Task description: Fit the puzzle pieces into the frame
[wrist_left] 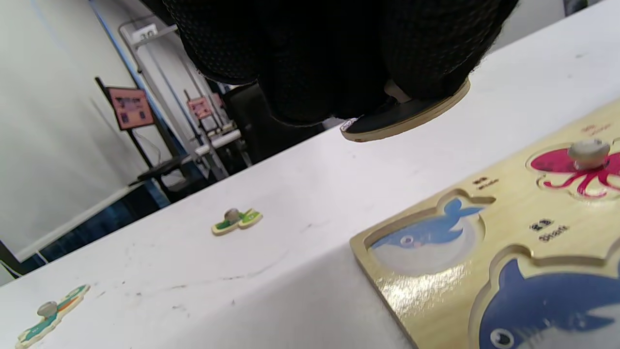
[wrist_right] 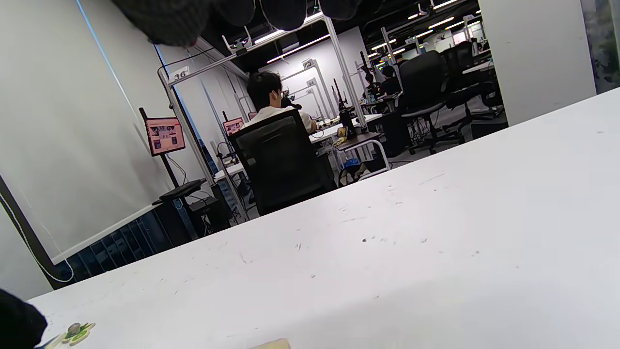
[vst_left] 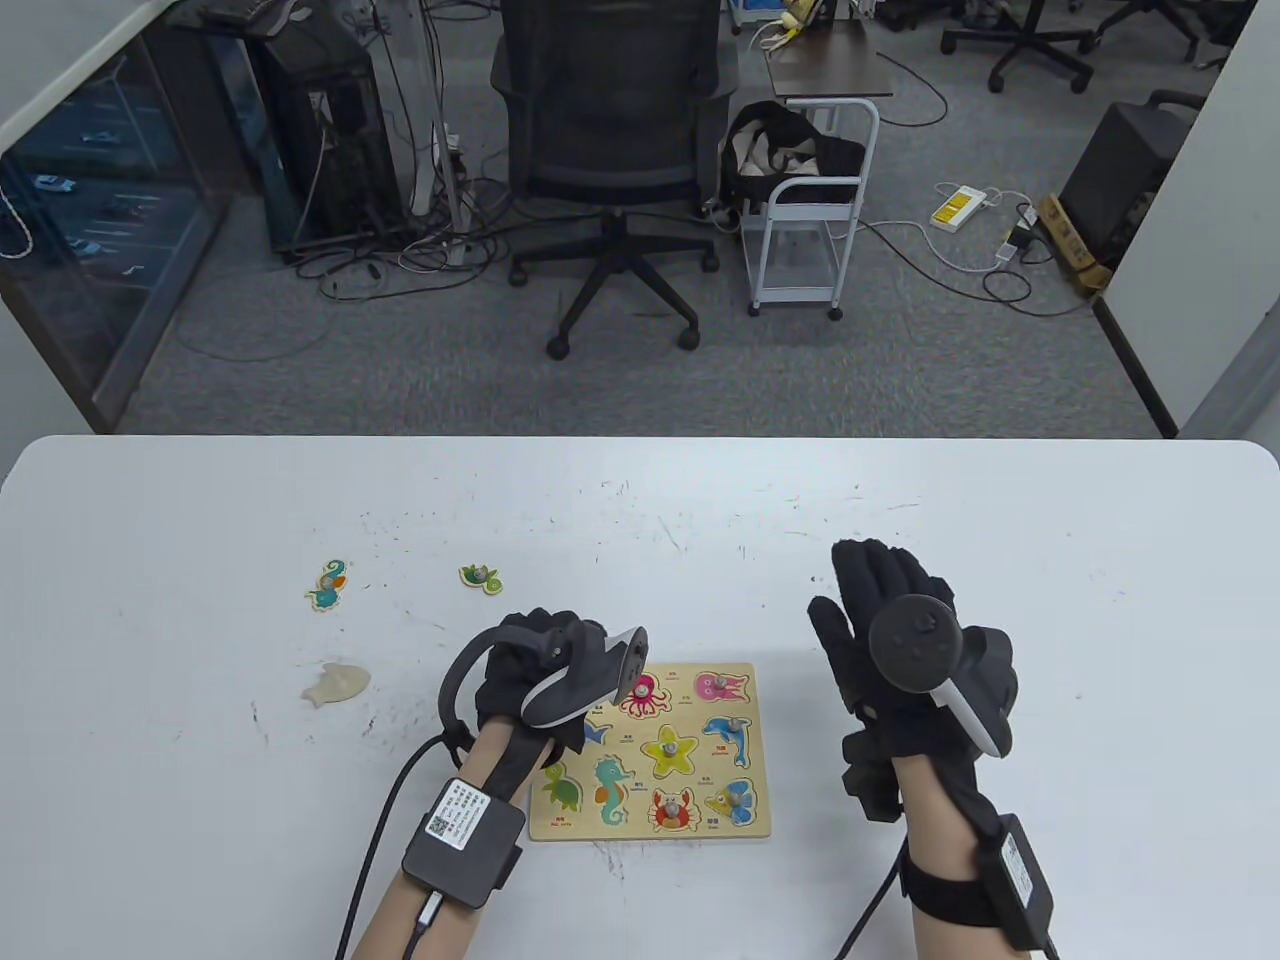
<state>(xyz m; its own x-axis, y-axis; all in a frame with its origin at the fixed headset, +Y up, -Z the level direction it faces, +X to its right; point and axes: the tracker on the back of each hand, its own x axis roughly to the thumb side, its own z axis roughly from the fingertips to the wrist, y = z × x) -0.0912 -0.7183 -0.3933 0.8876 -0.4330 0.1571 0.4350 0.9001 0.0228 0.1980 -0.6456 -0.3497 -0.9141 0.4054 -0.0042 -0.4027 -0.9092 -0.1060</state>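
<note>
Counting, table view: one square wooden puzzle frame [vst_left: 655, 825] near the white desk's [vst_left: 200, 500] near edge; three loose wooden pieces toward the left edge: seahorse piece [vst_left: 328, 585], turtle piece [vst_left: 481, 578], plain face-down fish piece [vst_left: 336, 684].
Right hand [vst_left: 890, 640]: flat, fingers straight, beside the frame, holding nothing.
Left wrist view: left hand [wrist_left: 329, 53] curls its fingers round one dark whale-shaped piece [wrist_left: 407, 114], held above the frame's empty whale recess [wrist_left: 426, 237].
Right wrist view: desk, office chair [wrist_right: 281, 160], fingertips only.
</note>
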